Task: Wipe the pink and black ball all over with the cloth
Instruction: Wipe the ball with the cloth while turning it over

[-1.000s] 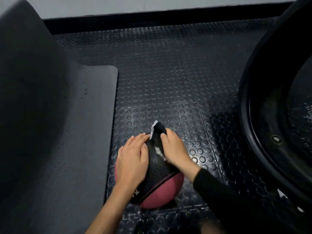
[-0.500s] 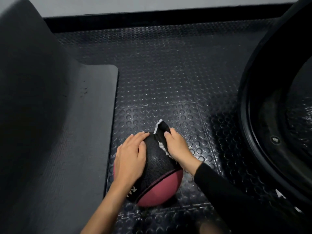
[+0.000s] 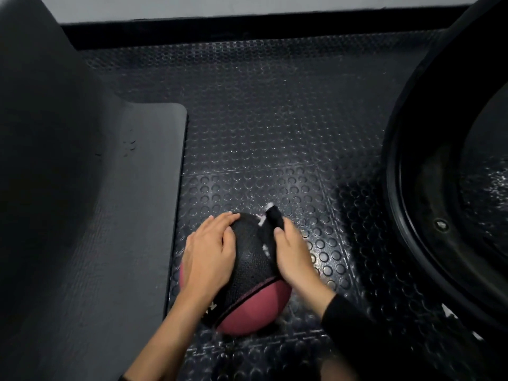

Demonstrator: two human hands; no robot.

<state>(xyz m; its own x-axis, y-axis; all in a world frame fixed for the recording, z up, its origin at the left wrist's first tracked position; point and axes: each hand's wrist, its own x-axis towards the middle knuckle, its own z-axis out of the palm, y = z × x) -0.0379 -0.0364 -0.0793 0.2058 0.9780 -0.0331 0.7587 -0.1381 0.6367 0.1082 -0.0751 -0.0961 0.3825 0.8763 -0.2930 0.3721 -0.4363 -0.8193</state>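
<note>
Right now my left hand (image 3: pixel 210 253) lies flat and open on the round pink and black textured ball (image 3: pixel 251 273) resting on the studded black rubber floor (image 3: pixel 275 133) beside the grey mat's edge (image 3: pixel 176 215); my right hand (image 3: pixel 295 255) pinches the dark, white-trimmed cloth (image 3: pixel 270 229) against it. Pressing sideways could roll the ball away, since only my palm steadies it.

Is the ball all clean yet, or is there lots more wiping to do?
Not finished, as far as I can tell. The right hand presses the dark cloth on the black top of the ball, while the left hand lies flat on it, holding it steady. The pink part facing us and the underside on the floor have no cloth on them. Nothing shows which spots are already clean.
</note>
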